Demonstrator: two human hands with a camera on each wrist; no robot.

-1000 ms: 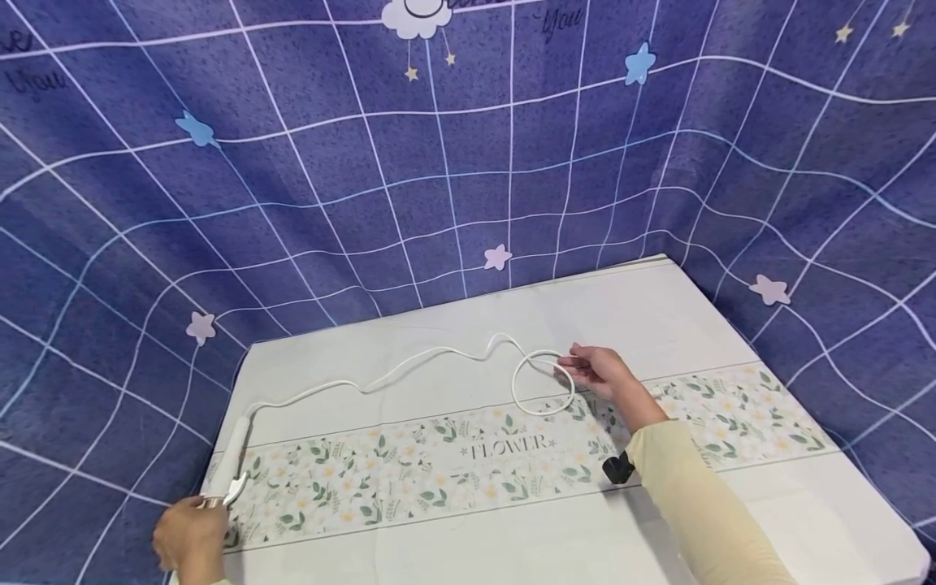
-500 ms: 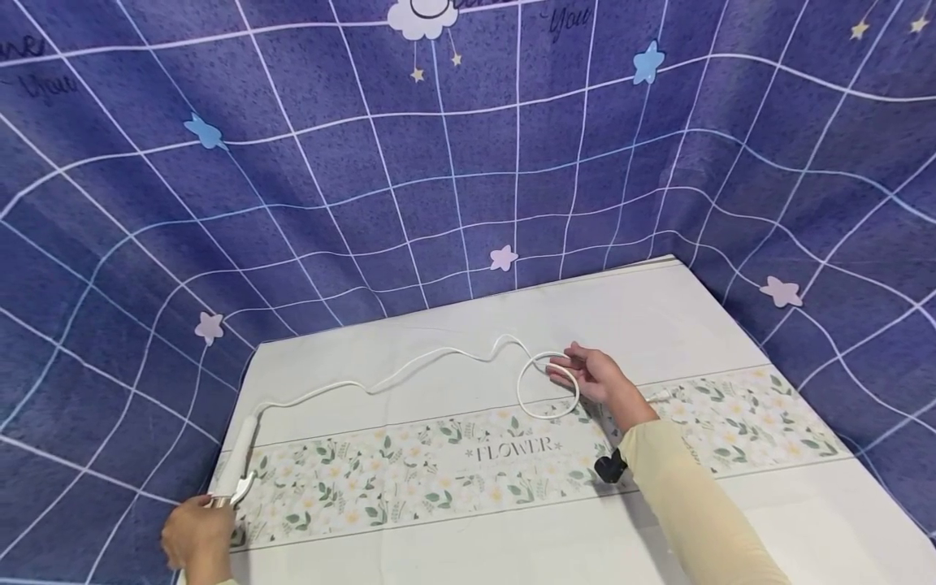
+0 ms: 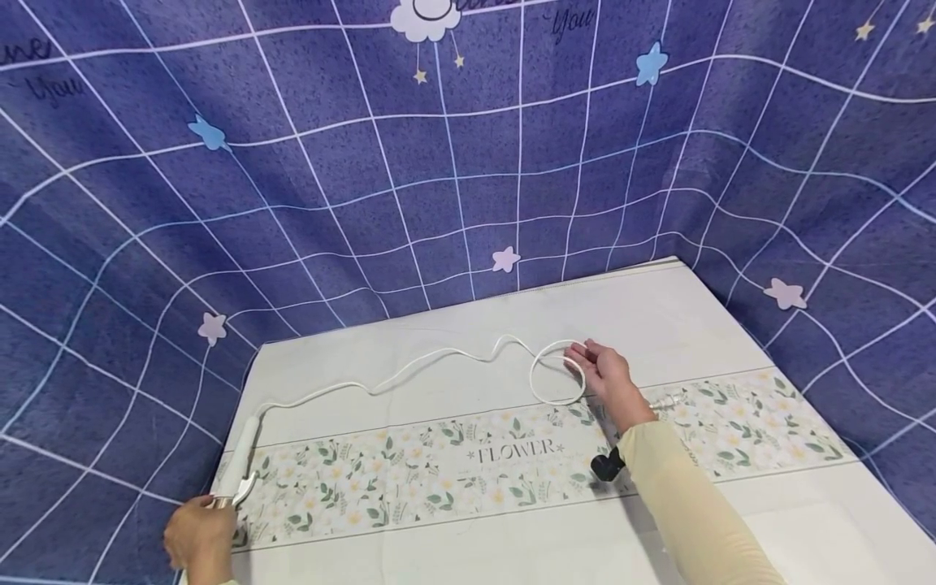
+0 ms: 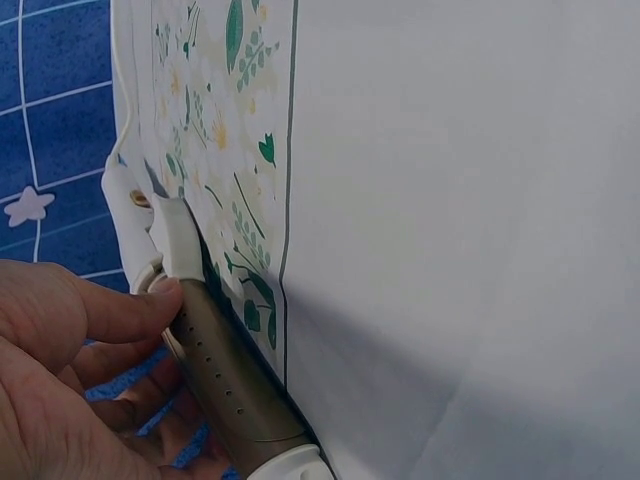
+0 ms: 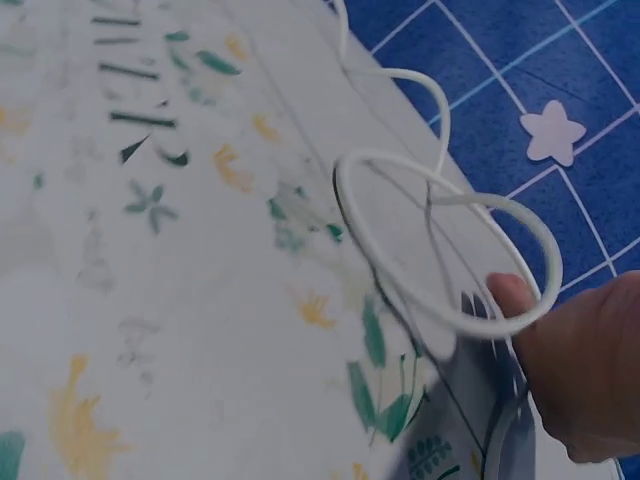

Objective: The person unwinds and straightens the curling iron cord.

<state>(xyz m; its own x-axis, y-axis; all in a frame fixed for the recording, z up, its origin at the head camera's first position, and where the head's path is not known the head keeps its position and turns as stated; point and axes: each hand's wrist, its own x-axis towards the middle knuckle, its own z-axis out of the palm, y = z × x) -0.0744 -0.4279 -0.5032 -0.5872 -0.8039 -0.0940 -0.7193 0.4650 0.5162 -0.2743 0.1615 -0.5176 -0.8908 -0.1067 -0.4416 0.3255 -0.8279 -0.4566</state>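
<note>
A curling iron [image 3: 237, 463] with a white handle lies at the table's left end. My left hand [image 3: 201, 532] grips it near the clamp lever; in the left wrist view the thumb [image 4: 155, 303] rests on its perforated brownish barrel [image 4: 235, 370], while the other fingers reach behind. From the handle a white cord [image 3: 431, 351] runs rightward along the table into a round loop [image 5: 490, 328]. My right hand [image 3: 603, 378] holds the cord at the loop's right side; the hand itself partly hides that hold. The plug [image 3: 667, 402] lies just right of the right wrist.
The table [image 3: 439, 561] has a white cover with a floral band marked FLOWER. Blue grid-patterned curtains [image 3: 351, 203] hang behind it and along its sides. A black device [image 3: 607, 465] is worn at the right wrist.
The right hand first shifts slightly left, then right and a little up, and the cord loop follows it. The left hand stays on the curling iron. The head view shifts slightly.
</note>
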